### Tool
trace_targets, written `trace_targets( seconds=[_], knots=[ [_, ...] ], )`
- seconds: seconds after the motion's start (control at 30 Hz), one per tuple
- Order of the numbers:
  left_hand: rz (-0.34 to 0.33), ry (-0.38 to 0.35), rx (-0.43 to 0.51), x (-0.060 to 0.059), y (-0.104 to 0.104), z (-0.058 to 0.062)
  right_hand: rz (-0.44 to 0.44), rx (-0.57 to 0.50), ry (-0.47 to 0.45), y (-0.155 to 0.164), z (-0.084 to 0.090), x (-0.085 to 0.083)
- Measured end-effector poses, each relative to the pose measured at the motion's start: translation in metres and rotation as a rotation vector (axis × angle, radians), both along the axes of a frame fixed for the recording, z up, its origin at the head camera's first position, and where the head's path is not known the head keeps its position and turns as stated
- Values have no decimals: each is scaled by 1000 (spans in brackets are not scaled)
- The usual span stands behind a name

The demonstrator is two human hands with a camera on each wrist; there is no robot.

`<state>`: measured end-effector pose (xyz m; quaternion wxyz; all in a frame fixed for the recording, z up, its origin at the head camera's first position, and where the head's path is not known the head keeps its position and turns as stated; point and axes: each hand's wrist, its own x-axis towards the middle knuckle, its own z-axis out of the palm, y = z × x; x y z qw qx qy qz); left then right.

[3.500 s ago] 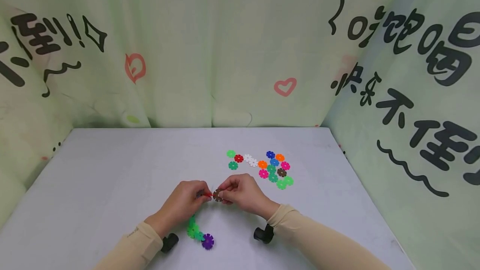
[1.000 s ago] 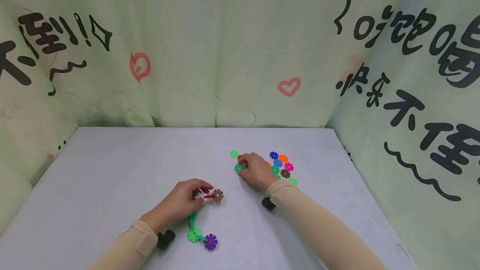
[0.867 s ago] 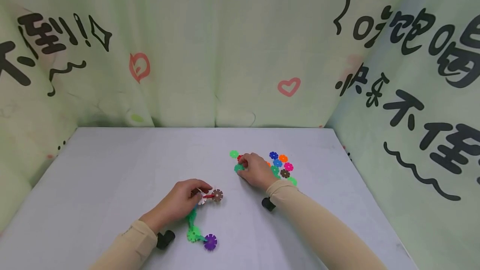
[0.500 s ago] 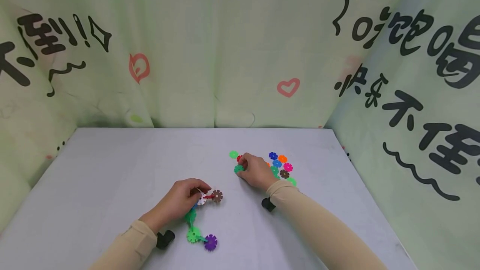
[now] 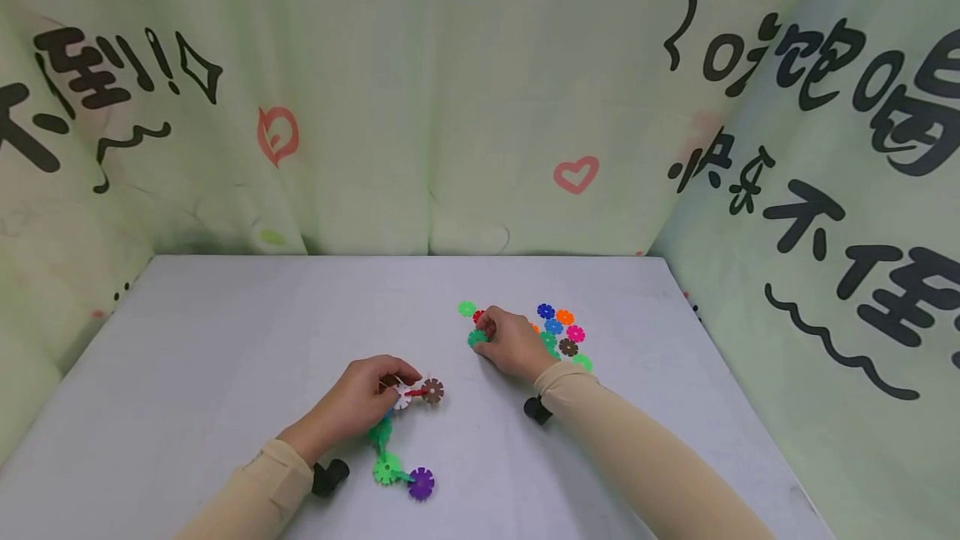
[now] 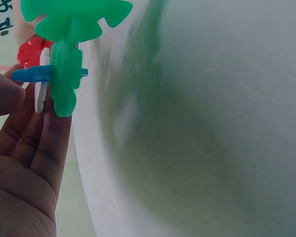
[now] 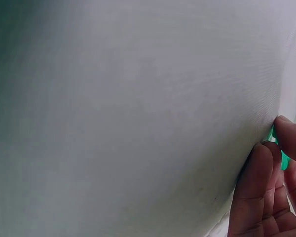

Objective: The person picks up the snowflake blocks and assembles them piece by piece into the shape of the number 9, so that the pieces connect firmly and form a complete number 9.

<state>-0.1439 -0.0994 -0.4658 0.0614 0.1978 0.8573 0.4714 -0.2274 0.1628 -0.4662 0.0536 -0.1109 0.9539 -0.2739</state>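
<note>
Grey table [image 5: 225,340] spans the lower field, with printed curtain [image 5: 420,98] hung on three sides behind it.

Left hand [image 5: 360,402] sits near table centre, fingers curled and pinching one end of a joined chain of snowflake discs [image 5: 390,440]. The chain runs from the fingertips toward 6 o'clock: brown disc [image 5: 432,391] just at 3 o'clock of the fingers, then white and red pieces in the grip, green discs below, and a purple disc [image 5: 421,483] at the 6 o'clock end, lying on the table. The left wrist view shows green, white, blue and red pieces edge-on against the fingers [image 6: 49,143].

Right hand [image 5: 513,344] lies at about 1 o'clock from the left hand, well apart from it. Fingers are curled, pinching a teal-green disc [image 5: 477,338] at its 9 o'clock side; the right wrist view confirms a sliver of teal between thumb and fingertips [image 7: 261,163]. The disc appears to be at table level.

Loose pile of discs [image 5: 562,332] lies at 3 o'clock of the right hand, partly hidden by it: blue, orange, pink, brown and green are visible. One light green disc [image 5: 467,308] lies alone at 11 o'clock of the right hand.
</note>
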Motion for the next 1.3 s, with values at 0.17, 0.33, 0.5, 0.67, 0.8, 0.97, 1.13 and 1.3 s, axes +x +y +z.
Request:
trace_targets(
  seconds=[0.17,0.33,0.5,0.67,0.8,0.97,1.13,1.3],
  knots=[
    [10,-15,10,0,-1,2,1,-5,-4,0,1,1],
    [20,-26,17,0,-1,4,3,-11,-13,0,3,2],
    [14,-38,15,1,0,6,15,-28,7,1,1,2],
    [-23,-6,-10,1,0,5,10,-52,17,4,-1,1],
    [-31,41,-44,1,0,2,-6,-65,-8,5,-1,4],
    [-30,88,-54,0,2,-1,-1,-100,-50,4,4,14],
    [-22,87,-54,0,2,0,38,-137,-75,4,7,23],
    [-21,72,-59,-1,3,0,37,-156,-98,5,6,29]
  ],
)
